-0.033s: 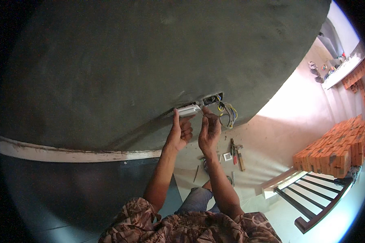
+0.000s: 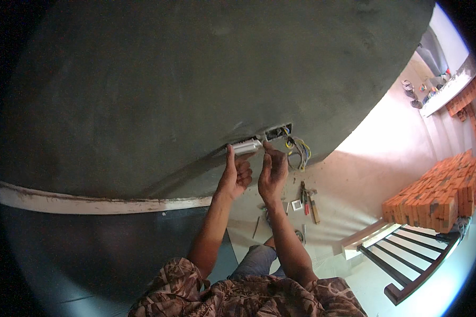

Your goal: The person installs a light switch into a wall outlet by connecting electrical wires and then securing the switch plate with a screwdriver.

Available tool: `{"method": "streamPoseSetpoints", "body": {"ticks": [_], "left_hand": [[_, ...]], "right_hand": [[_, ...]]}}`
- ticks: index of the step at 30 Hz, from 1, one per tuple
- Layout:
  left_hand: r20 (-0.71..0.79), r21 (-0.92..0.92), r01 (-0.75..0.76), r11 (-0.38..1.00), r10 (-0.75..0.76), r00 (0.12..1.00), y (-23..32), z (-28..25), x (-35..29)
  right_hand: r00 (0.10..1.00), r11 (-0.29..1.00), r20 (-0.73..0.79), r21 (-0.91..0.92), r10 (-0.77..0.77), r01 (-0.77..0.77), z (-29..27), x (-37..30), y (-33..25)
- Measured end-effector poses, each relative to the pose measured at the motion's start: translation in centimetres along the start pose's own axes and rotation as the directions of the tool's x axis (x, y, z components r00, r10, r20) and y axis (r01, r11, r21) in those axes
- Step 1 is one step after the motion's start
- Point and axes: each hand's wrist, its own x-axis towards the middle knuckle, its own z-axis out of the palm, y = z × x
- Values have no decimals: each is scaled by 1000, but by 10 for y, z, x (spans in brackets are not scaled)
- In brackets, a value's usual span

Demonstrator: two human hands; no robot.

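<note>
A white electrical wall plate (image 2: 245, 147), seen nearly edge-on, sits against the grey plastered wall. My left hand (image 2: 236, 174) grips its left end, thumb up and fingers curled below. Close by its right end, my right hand (image 2: 273, 171) is closed in a pinch; what lies between those fingertips is too small to make out. Just right of the plate is an open wall box (image 2: 278, 132), dark inside. From this box hangs a bundle of yellow, blue and pale wires (image 2: 300, 150), curling down beside my right fingers.
On the floor below lie pliers with red handles (image 2: 305, 203), a hammer (image 2: 314, 208) and a small white square frame (image 2: 296, 205). Stacked orange bricks (image 2: 428, 195) stand at the right, above a dark railing (image 2: 415, 264). A pale ledge (image 2: 90, 205) runs along the wall's foot.
My right fingertips have come slightly closer to the plate's right end. The plate has tilted a little, and my left hand keeps its grip.
</note>
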Motion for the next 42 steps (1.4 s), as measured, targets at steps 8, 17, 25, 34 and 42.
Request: {"method": "streamPoseSetpoints", "body": {"ticks": [8,17,25,34,42], "left_hand": [[45,-37,27,999,-26,999,4,-7,-2],[43,-22,-3,1000,4,999,2,-7,3],[46,-53,20,998,-17,999,3,-6,2],[-22,-128,11,992,-14,1000,-7,-10,10],[3,-189,-10,982,11,1000,-7,-4,4]], "right_hand": [[999,997,-32,81,-19,22,12,-13,18],[989,993,-93,30,116,-113,14,-20,16],[981,993,-172,88,93,-78,23,-18,13],[963,988,-236,-58,129,-147,28,-16,5],[910,928,-182,38,371,-371,27,-9,-20]]}}
